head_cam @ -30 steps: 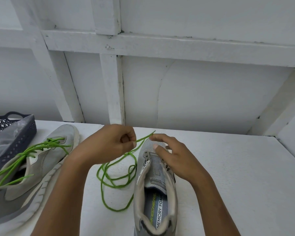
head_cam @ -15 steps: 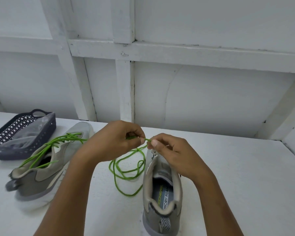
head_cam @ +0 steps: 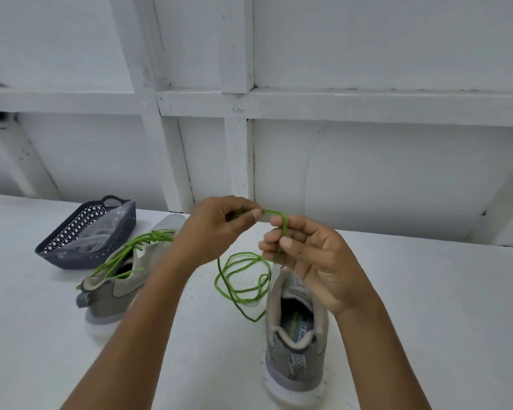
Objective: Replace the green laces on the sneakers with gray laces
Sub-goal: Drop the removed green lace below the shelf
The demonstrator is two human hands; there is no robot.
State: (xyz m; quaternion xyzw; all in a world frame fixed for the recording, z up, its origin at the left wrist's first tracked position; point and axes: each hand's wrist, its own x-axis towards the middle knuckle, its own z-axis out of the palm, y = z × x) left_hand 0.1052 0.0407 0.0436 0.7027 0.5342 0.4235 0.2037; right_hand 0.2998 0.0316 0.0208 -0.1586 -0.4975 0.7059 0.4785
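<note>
Landmark for this record: the unlaced sneaker [head_cam: 296,350], a gray shoe that is standing upright on the white tabletop [head_cam: 427,321] with its heel facing the camera and its printed insole showing.

The loose green lace [head_cam: 284,229] is being held above the toe end of that sneaker. The left hand [head_cam: 216,232] is pinching one stretch of it between thumb and forefinger, with the remaining fingers curling into the palm. The right hand [head_cam: 314,261] is hovering directly over the sneaker's front half, palm turning toward the camera. The lace is passing over its forefinger and running down between the curled fingers, with the thumb pressing against it (whether it is wound more than once cannot be told). A short span of lace is bridging the two hands. The rest is hanging down and lying in loose coils on the tabletop just left of the sneaker, beside its collar.

The second sneaker [head_cam: 116,288] is lying well to the left of the landmark, heel toward the camera, leaning slightly. The threaded green lace [head_cam: 131,251] is running through its eyelets, with slack strands trailing over the opening.

Farther left and behind, a dark perforated basket [head_cam: 71,255] is sitting with a clear plastic bag [head_cam: 101,235] inside; the bag's contents are not legible.
</note>
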